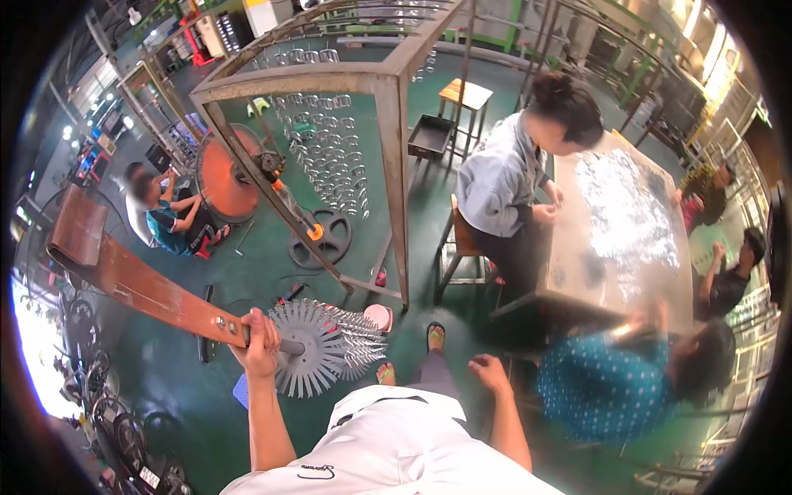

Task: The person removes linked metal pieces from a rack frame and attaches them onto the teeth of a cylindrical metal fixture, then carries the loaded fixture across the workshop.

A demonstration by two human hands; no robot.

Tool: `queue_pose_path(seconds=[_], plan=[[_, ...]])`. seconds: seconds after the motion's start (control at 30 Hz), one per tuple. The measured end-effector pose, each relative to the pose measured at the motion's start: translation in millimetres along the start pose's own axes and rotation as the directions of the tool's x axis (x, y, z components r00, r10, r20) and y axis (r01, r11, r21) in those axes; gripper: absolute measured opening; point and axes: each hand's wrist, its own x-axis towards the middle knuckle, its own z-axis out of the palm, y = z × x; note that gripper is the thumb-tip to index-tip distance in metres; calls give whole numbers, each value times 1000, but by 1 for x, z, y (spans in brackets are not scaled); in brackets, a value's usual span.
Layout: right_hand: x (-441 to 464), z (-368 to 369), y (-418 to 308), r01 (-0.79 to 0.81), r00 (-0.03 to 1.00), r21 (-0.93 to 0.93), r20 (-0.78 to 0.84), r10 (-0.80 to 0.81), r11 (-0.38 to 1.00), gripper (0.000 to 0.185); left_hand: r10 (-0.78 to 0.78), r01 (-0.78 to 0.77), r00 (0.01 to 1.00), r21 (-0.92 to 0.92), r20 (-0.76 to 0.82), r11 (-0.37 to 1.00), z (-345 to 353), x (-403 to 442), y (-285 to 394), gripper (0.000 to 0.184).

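My left hand (260, 342) is wrapped round a metal shaft (290, 346) at the bolted end of a bent, rust-red metal arm (157, 290). Just to its right, the shaft carries a slotted metal disc (301, 356). Rows of small shiny metal pieces (359, 337) fan out beside the disc. My right hand (492, 373) hangs at my right side, fingers loosely bent and nothing visible in it. The far side of its fingers is hidden.
A tall metal frame (394, 165) with hanging metal rings (330, 157) stands ahead. Right, people sit round a table (569, 264) heaped with shiny pieces (623, 214). A seated person (177, 216) is by an orange disc (227, 177). Bicycles (124, 429) stand lower left.
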Motion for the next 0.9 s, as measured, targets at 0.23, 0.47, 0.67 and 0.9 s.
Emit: queue_pose_path(seconds=[0.23, 0.47, 0.67, 0.9], plan=[[129, -84, -237, 575, 815, 21, 73, -575, 818, 34, 63, -60, 997, 57, -53, 997, 40, 23, -10, 44], [170, -84, -515, 821, 455, 308, 154, -877, 480, 24, 70, -60, 991, 87, -114, 994, 74, 41, -16, 46], [172, -19, -658, 658, 284, 705, 97, -954, 267, 28, 80, -62, 989, 143, -123, 988, 89, 49, -19, 47], [187, -8, -703, 691, 117, 667, 277, -954, 279, 31, 65, -35, 981, 162, -183, 986, 95, 50, -17, 48]])
